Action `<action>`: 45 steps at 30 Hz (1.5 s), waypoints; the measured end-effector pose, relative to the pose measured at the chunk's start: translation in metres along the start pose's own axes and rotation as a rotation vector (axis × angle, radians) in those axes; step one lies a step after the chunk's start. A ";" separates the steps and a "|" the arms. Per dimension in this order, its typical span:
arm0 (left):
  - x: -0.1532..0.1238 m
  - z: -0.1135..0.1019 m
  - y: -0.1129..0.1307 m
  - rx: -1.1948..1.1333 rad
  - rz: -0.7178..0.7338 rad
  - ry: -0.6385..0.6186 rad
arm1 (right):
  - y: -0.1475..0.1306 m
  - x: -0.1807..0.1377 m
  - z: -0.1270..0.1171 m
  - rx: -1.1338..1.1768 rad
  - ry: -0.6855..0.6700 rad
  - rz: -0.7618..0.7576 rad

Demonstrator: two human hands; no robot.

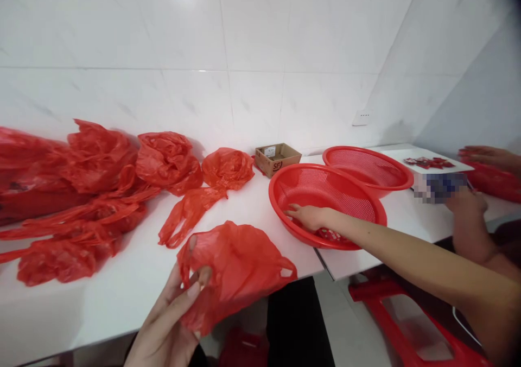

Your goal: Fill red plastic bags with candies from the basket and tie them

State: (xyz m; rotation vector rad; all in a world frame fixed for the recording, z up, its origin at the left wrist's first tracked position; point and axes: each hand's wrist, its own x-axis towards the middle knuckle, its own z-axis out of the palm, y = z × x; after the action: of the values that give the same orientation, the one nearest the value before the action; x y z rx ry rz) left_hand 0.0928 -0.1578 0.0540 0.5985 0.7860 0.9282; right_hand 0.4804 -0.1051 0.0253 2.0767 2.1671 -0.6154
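Observation:
My left hand (173, 307) pinches the edge of a thin red plastic bag (240, 269), thumb and fingers closed on it near one handle loop. The bag hangs over the table's front edge. My right hand (311, 216) reaches down into the nearer red plastic basket (280, 193). Its fingers are stretched apart close to the basket's left inner wall, with the tips partly hard to see. Small red-and-white pieces (331, 235), too small to name, lie at the bottom beside my wrist. A flattened red bag (191, 215) lies left of the basket.
Several bunched red bags (97, 160) crowd the table's left side. A small cardboard box (277, 159) stands by the wall; a second red basket (368, 166) is behind the first. At right, a co-worker's hands (468, 198) are near red packets (433, 163). Below is a red stool (419, 323).

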 end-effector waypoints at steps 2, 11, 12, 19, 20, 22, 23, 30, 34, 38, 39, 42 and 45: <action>0.002 0.002 0.002 -0.105 -0.012 -0.096 | 0.005 0.011 0.009 0.004 0.017 0.004; 0.007 0.019 0.010 -0.550 0.034 -0.333 | 0.037 0.009 -0.022 0.257 0.150 -0.008; 0.009 0.018 0.009 -0.560 0.025 -0.310 | 0.038 0.003 -0.031 0.320 0.187 -0.012; 0.034 0.021 -0.011 -0.610 -0.052 -0.018 | -0.037 -0.037 -0.058 1.481 0.281 -0.445; 0.036 0.024 -0.015 -0.614 -0.067 0.011 | -0.058 -0.037 -0.050 1.542 0.225 -0.478; 0.040 0.030 -0.019 -0.602 -0.078 0.040 | -0.098 -0.030 -0.026 1.577 0.079 -0.494; 0.041 0.032 -0.020 -0.591 -0.071 0.040 | -0.116 -0.025 -0.011 1.552 0.012 -0.475; 0.034 0.014 -0.011 -0.550 -0.001 0.073 | -0.144 0.030 0.069 0.696 0.216 -0.312; 0.028 0.004 -0.005 -0.543 -0.019 0.066 | -0.129 0.031 0.059 0.405 0.248 -0.374; 0.015 -0.001 0.007 -0.433 0.046 -0.047 | -0.129 0.012 0.042 0.154 0.261 -0.236; 0.011 -0.002 0.009 -0.383 0.071 -0.075 | -0.130 0.008 0.040 0.106 0.258 -0.203; 0.005 -0.004 0.014 -0.246 0.107 -0.110 | -0.133 0.001 0.039 -0.020 0.184 -0.139; 0.009 -0.005 0.011 -0.185 0.106 -0.101 | -0.135 0.000 0.043 -0.133 0.082 -0.074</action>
State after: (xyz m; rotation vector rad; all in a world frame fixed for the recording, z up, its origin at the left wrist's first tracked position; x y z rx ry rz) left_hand 0.0871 -0.1445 0.0568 0.5242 0.5753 1.0476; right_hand 0.3395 -0.1196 0.0176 1.9960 2.2690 -0.3871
